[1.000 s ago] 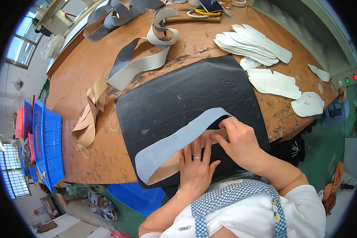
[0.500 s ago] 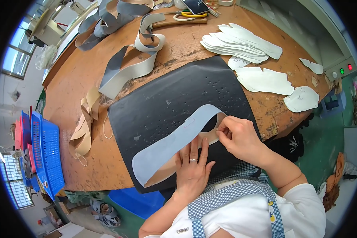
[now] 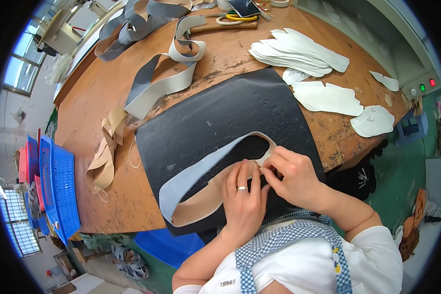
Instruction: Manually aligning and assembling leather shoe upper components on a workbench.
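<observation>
On the black mat (image 3: 206, 127) lies a leather strip (image 3: 193, 170) bent into a closed-looking loop, blue-grey on its far outer side and tan on its near inner side. My left hand (image 3: 244, 208), a ring on one finger, rests with straight fingers on the strip's tan part. At the loop's right end, my right hand (image 3: 299, 176) is closed in a pinch on the strip, close to my left fingertips. The exact spot between thumb and forefinger is partly hidden by the fingers.
Curled grey strips (image 3: 157, 93) and tan strips (image 3: 108, 147) lie left of the mat. White cut pieces (image 3: 299, 51) are stacked at the back right. Yellow-handled scissors (image 3: 240, 18) and a wooden-handled tool (image 3: 223, 28) lie at the far edge. A blue basket (image 3: 59, 186) stands left.
The loop has opened wider, showing more of its tan inner side. My right hand has drawn slightly nearer and left along the strip; my left hand has shifted a little right.
</observation>
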